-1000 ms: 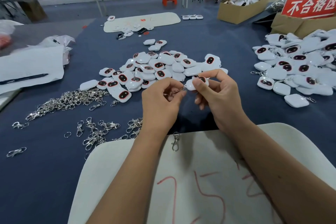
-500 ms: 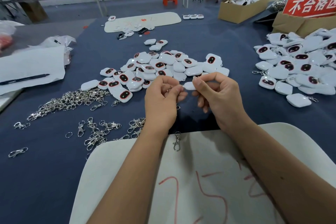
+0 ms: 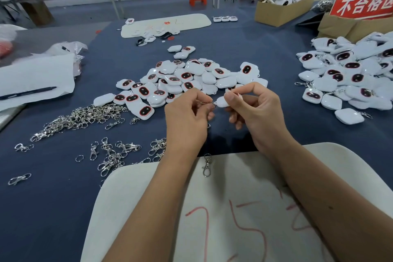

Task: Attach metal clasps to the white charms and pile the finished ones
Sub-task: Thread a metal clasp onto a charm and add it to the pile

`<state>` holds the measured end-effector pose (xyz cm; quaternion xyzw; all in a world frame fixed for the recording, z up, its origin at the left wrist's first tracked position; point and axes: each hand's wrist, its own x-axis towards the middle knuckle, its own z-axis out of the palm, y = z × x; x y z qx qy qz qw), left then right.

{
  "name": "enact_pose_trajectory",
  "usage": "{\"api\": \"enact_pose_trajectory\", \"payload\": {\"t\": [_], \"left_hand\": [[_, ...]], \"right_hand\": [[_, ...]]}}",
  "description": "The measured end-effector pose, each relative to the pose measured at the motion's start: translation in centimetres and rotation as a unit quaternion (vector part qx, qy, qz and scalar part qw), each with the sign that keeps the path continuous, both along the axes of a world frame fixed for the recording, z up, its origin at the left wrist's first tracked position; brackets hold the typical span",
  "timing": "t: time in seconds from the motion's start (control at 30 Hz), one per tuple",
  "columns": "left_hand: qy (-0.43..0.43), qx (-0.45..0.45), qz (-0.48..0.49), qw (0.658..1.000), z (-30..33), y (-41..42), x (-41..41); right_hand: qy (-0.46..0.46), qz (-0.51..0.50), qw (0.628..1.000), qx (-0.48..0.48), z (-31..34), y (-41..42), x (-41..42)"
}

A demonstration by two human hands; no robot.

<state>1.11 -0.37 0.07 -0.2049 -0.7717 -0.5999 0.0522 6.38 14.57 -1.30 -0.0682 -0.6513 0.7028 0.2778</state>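
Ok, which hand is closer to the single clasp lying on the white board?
Left. The left hand is above the clasp, its wrist beside it; the right hand is farther right.

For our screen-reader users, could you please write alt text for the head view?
The left hand pinches a clasp against a charm held by the right hand, over a blue table with charm piles and loose clasps.

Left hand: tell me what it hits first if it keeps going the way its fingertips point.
The left hand pinches a clasp, fingertips pointing right. First in that line is the charm pinched by the right hand, the clasp seemingly already touching it.
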Motion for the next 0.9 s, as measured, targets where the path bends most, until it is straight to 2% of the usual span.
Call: {"api": "enact_pose_trajectory", "payload": {"t": [0.13,0.3,0.37,0.47,0.57,0.63,0.77,0.9], "left_hand": [[0.094,-0.134,-0.018,0.986,0.2,0.0,0.0],[0.137,-0.220,-0.047,0.965,0.2,0.2,0.2],[0.090,-0.173,-0.028,0.980,0.0,0.3,0.2],[-0.051,-0.007,-0.001,0.999,-0.2,0.5,0.2],[-0.182,0.141,-0.009,0.973,0.0,0.8,0.3],[-0.232,0.219,-0.030,0.947,0.0,1.0,0.4],[-0.245,0.249,-0.033,0.936,0.0,1.2,0.5],[-0.195,0.199,-0.005,0.960,0.0,0.9,0.1]], "right_hand": [[-0.009,-0.015,0.999,0.030,-0.3,0.0,-0.1],[-0.010,-0.042,0.990,0.133,-0.6,-0.2,-0.1],[-0.009,-0.055,0.991,0.122,-0.6,-0.1,-0.2],[0.000,-0.061,0.997,0.053,-0.5,0.1,-0.3],[0.003,-0.044,0.999,0.018,-0.5,0.3,-0.4],[0.005,-0.030,0.999,-0.017,-0.4,0.4,-0.4],[0.006,-0.016,0.999,-0.038,-0.1,0.3,-0.3],[0.003,-0.017,1.000,-0.027,-0.1,0.2,-0.3]]}}
